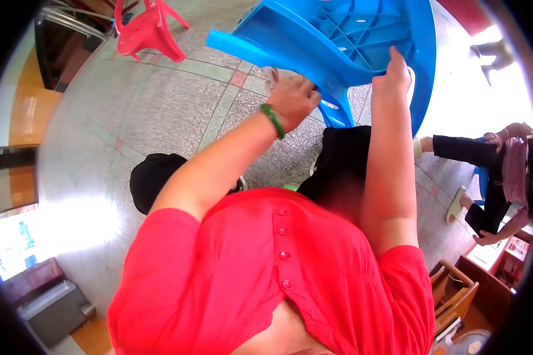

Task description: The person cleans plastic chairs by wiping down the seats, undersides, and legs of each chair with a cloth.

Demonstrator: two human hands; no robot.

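A blue plastic chair [337,44] is tilted in front of me, its ribbed underside showing. My right hand [397,74] grips the chair's edge, thumb up along the plastic; its other fingers are mostly hidden. Lower and to the left, my left hand [293,102], with a green bangle [273,121] at the wrist, is closed on a pale cloth [276,75]. The cloth is right at the chair's blue rim, partly hidden behind my fingers. Both of my arms reach forward from red sleeves.
A red plastic chair [150,32] stands on the tiled floor [160,106] at the upper left. Another person [497,160] sits at the right, legs stretched toward me. Wooden furniture [456,296] is at the lower right, and a grey box-like unit [56,310] at the lower left.
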